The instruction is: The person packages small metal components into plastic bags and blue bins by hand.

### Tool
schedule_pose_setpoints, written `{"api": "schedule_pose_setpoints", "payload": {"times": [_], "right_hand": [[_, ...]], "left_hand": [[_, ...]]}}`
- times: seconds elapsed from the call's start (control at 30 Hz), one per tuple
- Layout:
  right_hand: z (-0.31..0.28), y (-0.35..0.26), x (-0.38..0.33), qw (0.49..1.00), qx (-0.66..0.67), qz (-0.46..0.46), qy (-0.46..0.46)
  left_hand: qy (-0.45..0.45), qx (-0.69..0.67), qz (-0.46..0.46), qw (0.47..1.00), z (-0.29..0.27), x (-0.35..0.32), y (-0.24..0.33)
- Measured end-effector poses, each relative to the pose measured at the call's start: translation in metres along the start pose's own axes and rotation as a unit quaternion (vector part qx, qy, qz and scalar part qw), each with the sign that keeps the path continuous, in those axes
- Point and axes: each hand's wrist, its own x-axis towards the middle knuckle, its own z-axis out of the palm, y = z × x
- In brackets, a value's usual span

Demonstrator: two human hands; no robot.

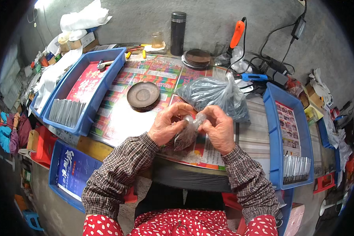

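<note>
A small clear plastic bag (185, 137) hangs over the front edge of the table, with small dark contents inside that I cannot make out. My left hand (168, 125) pinches one side of its gathered top. On the other side, my right hand (219, 129) pinches the crumpled neck between thumb and fingers. Just beyond the hands lies a larger clear bag (218, 96) full of dark grey pieces. A round brown dish (143, 94) sits to the far left of my left hand.
Blue trays stand left (116, 74) and right (277, 157), both with rows of thin slender pieces. Behind are a black thermos (178, 33), stacked dark dishes (197, 58), a glass jar (157, 39), an orange-handled tool (237, 34) and cables. A blue bin (57, 173) stands lower left.
</note>
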Motion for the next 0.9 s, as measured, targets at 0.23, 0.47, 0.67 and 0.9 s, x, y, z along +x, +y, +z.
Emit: {"api": "schedule_pose_setpoints", "payload": {"times": [0.23,0.47,0.67,0.9], "right_hand": [[-0.008,-0.03,0.002,0.995,0.082,-0.061,-0.011],[-0.011,-0.047,0.001,0.978,-0.058,-0.197,-0.029],[-0.021,-0.037,-0.003,0.994,0.082,-0.063,-0.02],[-0.016,-0.021,-0.002,0.942,-0.168,-0.248,-0.155]], "left_hand": [[-0.031,-0.03,-0.018,0.999,0.003,-0.003,0.02],[-0.05,0.261,0.045,0.963,0.015,0.011,0.059],[0.014,0.213,0.134,0.968,0.007,0.01,0.045],[0.062,0.244,0.156,0.955,0.019,0.01,0.069]]}}
